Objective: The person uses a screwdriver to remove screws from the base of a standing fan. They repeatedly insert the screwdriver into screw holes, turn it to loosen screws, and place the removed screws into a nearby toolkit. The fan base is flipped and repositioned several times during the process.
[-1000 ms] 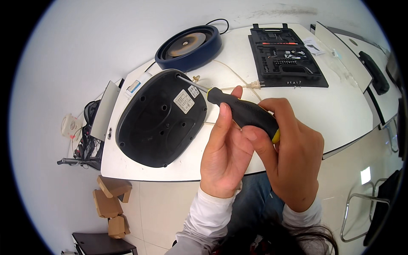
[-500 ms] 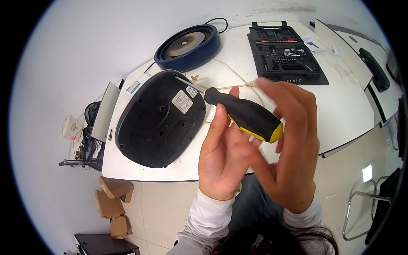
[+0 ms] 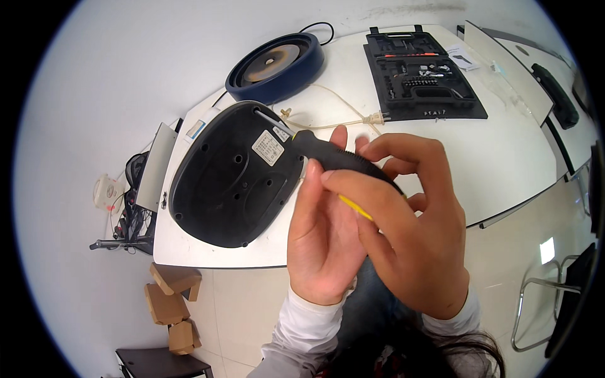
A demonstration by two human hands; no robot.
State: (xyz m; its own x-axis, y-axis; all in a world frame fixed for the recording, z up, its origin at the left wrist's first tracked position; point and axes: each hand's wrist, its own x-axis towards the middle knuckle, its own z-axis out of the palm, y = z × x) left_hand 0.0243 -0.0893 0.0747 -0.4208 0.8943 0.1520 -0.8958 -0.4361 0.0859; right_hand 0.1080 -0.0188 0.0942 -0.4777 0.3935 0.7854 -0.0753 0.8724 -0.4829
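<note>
A black rounded appliance base [image 3: 217, 179] lies with its underside up on the white table, with several screw holes and white labels on it. The tip of a screwdriver [image 3: 334, 155] sits at the hole near its far edge; the shaft slants toward me, and the handle is black with yellow. My left hand [image 3: 322, 252], palm up, pinches the front of the handle between thumb and fingers. Around the rear of the handle, my right hand [image 3: 419, 242] curls with its thumb and fingers, covering much of it.
A dark blue round unit with a metal disc [image 3: 274, 66] stands at the back. An open black tool case [image 3: 428, 107] lies at the back right. A beige cord with a plug [image 3: 372, 118] crosses the table. Cardboard boxes [image 3: 167, 302] are on the floor, left; a chair [image 3: 548, 283] is at right.
My right hand has come down and closed round the handle, where its fingers were loosely spread before. The screwdriver tip remains at the same hole. The view has shifted slightly.
</note>
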